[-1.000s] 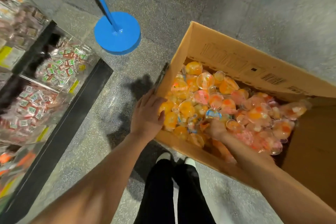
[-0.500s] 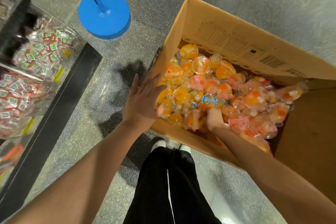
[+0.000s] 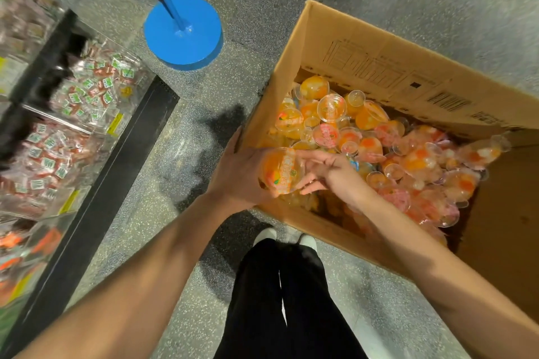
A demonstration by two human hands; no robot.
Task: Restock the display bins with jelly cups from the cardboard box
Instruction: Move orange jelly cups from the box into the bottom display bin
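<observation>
An open cardboard box (image 3: 358, 46) stands on the floor at the right, filled with orange and pink jelly cups (image 3: 370, 143). Over its near-left corner my left hand (image 3: 239, 175) holds one orange jelly cup (image 3: 281, 172) against its palm. My right hand (image 3: 332, 172) reaches in from the right, and its straight, spread fingers touch the same cup. Clear display bins (image 3: 96, 90) with wrapped sweets line the left side.
A blue round stand base (image 3: 186, 35) with a blue pole sits on the speckled floor between the bins and the box. A black shelf edge (image 3: 116, 160) runs along the front of the bins. My black trousers (image 3: 280, 300) and white shoes are below the box.
My right hand lifted an orange jelly cup out of the pile and brought it left. My left hand, open at the box's edge before, now holds that cup.
</observation>
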